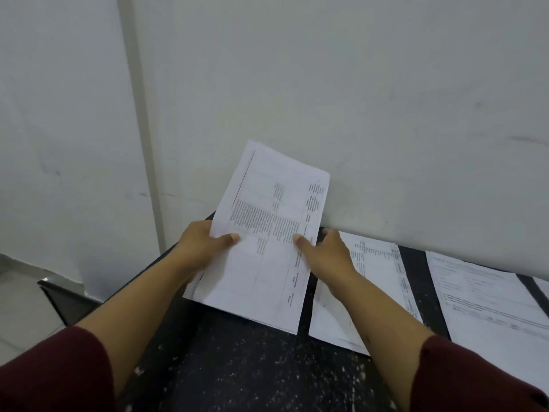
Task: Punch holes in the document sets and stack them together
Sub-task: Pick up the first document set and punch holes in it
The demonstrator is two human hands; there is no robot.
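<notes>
Mid-frame, left hand and right hand both pinch a document set, thumbs on top; fingers hidden underneath, print too blurry to read.

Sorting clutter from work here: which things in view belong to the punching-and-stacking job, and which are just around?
Job:
held document set, left hand and right hand gripping it
second set
third set

Just there:
black table
white wall

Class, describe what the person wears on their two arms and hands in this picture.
Both arms wear dark maroon fabric sleeves, the left sleeve and right sleeve, pushed up so the forearms are bare. The left hand and right hand are bare: no gloves, rings or watch visible.
</notes>
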